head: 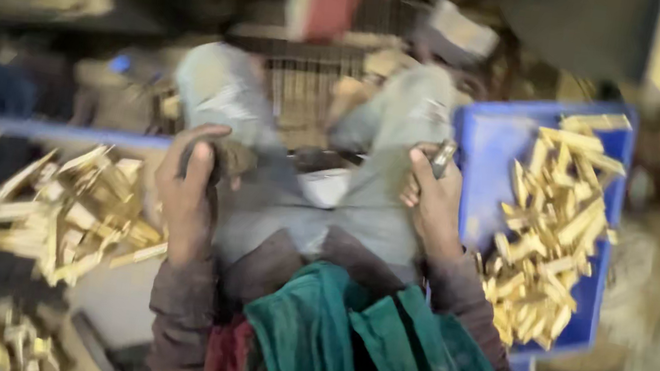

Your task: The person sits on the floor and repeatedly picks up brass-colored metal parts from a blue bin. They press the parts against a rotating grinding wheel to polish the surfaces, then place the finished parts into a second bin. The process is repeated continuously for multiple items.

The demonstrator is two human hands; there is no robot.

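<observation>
left hand [188,193] clenched, right hand [433,198] gripping

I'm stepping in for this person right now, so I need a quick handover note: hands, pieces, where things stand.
Left hand: closed on a small dark piece, blurred.
Right hand: grips a thin dark tool.
Pale wood pieces lie in the blue tray on the right and in a heap on the left.
Done or left: cannot tell which pile is finished; the picture is too blurred.

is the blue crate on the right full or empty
Partly full: pale wooden pieces lie piled along the blue crate's right side, bare blue floor showing at left.
</observation>
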